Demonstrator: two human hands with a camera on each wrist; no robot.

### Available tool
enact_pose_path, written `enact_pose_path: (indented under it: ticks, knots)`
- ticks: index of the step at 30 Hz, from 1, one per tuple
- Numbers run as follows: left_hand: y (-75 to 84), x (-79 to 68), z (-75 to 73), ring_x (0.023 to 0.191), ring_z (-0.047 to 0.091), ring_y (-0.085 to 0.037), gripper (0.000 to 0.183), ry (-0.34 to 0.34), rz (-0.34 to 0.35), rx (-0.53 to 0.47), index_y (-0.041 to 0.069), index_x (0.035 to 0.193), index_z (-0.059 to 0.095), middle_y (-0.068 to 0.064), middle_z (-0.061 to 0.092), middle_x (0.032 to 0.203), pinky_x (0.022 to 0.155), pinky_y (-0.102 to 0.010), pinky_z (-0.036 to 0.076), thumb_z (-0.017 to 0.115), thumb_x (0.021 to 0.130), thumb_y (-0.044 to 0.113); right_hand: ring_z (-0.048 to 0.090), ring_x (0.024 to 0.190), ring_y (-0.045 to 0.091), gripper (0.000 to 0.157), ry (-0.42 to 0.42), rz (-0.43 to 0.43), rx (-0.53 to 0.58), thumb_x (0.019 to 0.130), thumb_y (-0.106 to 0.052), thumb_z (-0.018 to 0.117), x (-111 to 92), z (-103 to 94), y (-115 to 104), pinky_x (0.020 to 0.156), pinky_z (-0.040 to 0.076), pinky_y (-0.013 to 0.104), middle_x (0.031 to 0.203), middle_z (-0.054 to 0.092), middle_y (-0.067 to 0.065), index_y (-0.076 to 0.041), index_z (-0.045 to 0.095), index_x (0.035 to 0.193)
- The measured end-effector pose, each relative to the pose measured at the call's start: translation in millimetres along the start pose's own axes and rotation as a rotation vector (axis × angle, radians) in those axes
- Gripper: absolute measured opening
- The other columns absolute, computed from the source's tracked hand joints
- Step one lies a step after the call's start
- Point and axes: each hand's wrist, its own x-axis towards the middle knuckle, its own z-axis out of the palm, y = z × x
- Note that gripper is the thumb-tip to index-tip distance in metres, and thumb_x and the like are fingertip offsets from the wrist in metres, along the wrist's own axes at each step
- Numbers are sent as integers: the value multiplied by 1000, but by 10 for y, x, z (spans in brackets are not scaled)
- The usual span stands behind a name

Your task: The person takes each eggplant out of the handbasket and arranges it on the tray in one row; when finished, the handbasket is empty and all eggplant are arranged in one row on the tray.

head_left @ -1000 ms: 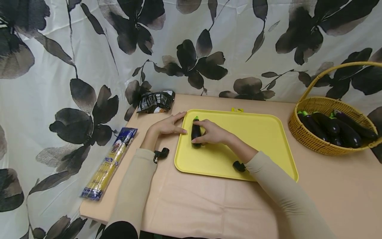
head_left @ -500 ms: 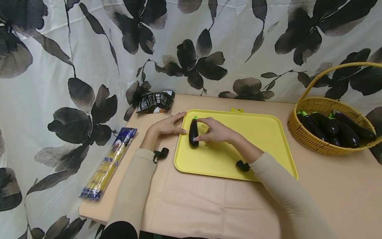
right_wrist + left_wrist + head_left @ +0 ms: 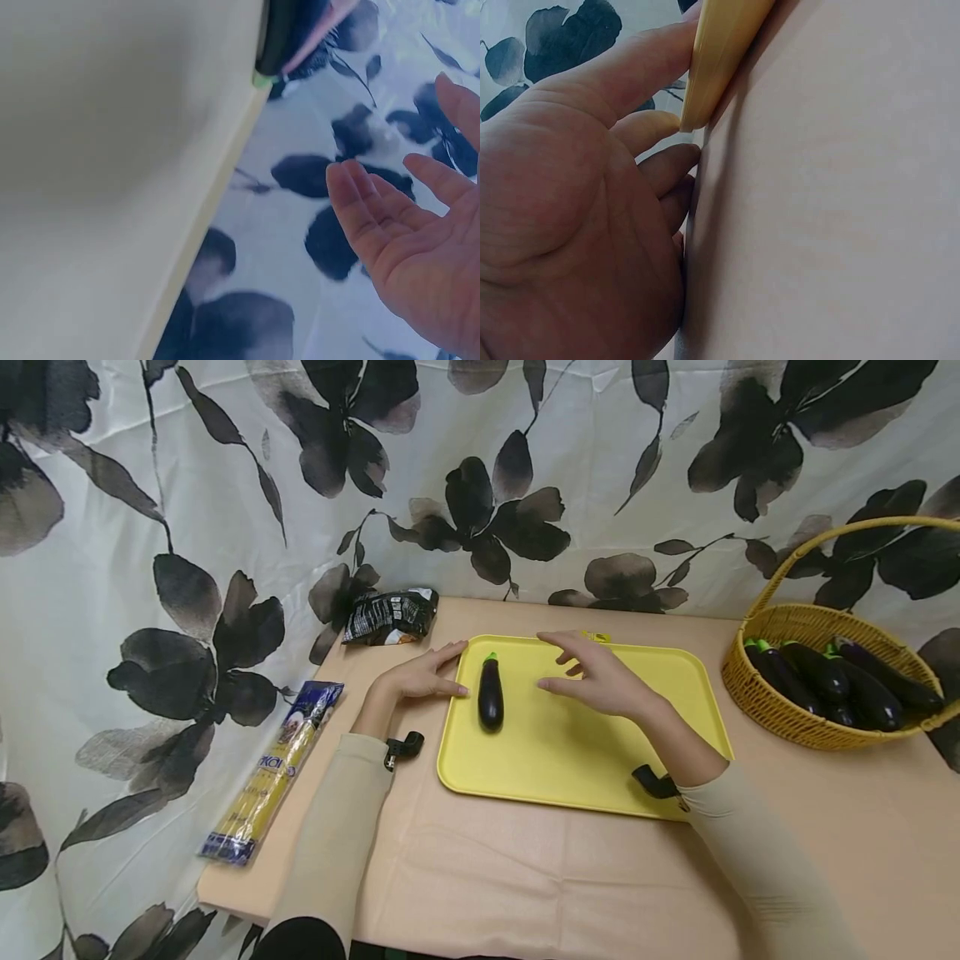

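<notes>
One dark purple eggplant with a green stem end lies lengthwise near the left side of the yellow tray. At the tray's left rim rests my left hand, fingers spread; in the left wrist view that hand touches the tray edge with its thumb and fingertips. Above the middle of the tray, my right hand is held with its fingers extended and nothing in them. The right wrist view shows that hand apart from the tray, with the eggplant at the top.
A wicker basket with a tall handle holds several eggplants at the right. A spaghetti packet lies along the table's left edge. Behind the tray are a black bag and a small yellow packet. A floral curtain hangs behind.
My right hand has let go of the eggplant and moved right, away from it. The eggplant, shifted slightly left and tilted, now lies by itself. My left hand has stayed at the rim.
</notes>
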Motion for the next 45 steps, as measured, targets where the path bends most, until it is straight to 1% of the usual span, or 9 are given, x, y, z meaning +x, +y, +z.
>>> enact_pose_path:
  ticks: [2, 9, 14, 23, 30, 37, 39, 42, 45]
  knots:
    - [1, -3, 3, 163, -4, -25, 106, -1, -5, -2, 27, 169, 16, 2, 11, 176, 132, -48, -7, 82, 88, 47, 58, 129, 35, 75, 37, 13, -15, 97, -36, 76, -81, -80, 5, 104, 53, 57, 161, 45, 8, -21, 41, 161]
    - [0, -4, 0, 163, -4, -26, 106, -6, -11, -4, 26, 169, 16, 2, 10, 176, 132, -50, -6, 82, 88, 48, 57, 132, 35, 72, 170, 48, -51, 97, -32, 76, -344, -319, 85, 103, 53, 57, 159, 48, 5, -25, 42, 160]
    - [7, 1, -20, 163, -3, -27, 107, -2, -10, -4, 25, 169, 16, 1, 11, 176, 132, -50, -6, 82, 88, 48, 55, 132, 39, 67, 253, 47, -69, 100, -28, 73, -460, -480, 240, 105, 50, 60, 160, 46, 10, -23, 43, 160]
    - [13, -14, -32, 164, -4, -27, 105, -3, -18, -16, 25, 169, 17, 0, 11, 176, 132, -51, -6, 82, 88, 45, 50, 132, 47, 68, 327, 123, -78, 103, -28, 68, -626, -754, 426, 107, 44, 68, 162, 38, 22, -17, 38, 162]
    - [41, 3, -26, 164, -5, -28, 105, -2, -18, -30, 27, 168, 19, 0, 12, 176, 132, -51, -7, 83, 87, 45, 48, 134, 49, 70, 393, 233, -111, 103, -38, 65, -808, -960, 533, 105, 43, 72, 161, 38, 23, -22, 35, 164]
    - [31, 3, -43, 163, -4, -26, 106, -8, -40, -40, 28, 169, 18, 3, 12, 176, 132, -51, -4, 83, 87, 46, 49, 125, 51, 69, 468, 355, -233, 105, -40, 61, -962, -1183, 741, 96, 45, 70, 151, 44, 29, -15, 35, 164]
    - [28, 6, -44, 163, -5, -27, 106, -9, -41, -41, 27, 169, 18, 2, 11, 176, 132, -51, -4, 83, 87, 46, 46, 128, 53, 69, 476, 393, -238, 106, -38, 59, -1014, -1246, 821, 100, 43, 73, 153, 41, 31, -14, 33, 164]
    - [27, 7, -43, 163, -6, -27, 106, -9, -38, -45, 28, 169, 18, 2, 11, 176, 132, -52, -5, 83, 87, 46, 38, 140, 56, 68, 478, 443, -231, 107, -36, 57, -1090, -1326, 930, 106, 39, 76, 161, 34, 30, -13, 30, 165]
    - [27, 10, -38, 164, -3, -26, 106, -9, -36, -53, 27, 168, 19, 2, 12, 176, 132, -52, -3, 84, 87, 45, 36, 140, 57, 68, 482, 468, -240, 107, -34, 56, -1159, -1382, 1018, 107, 36, 77, 163, 32, 30, -11, 29, 165]
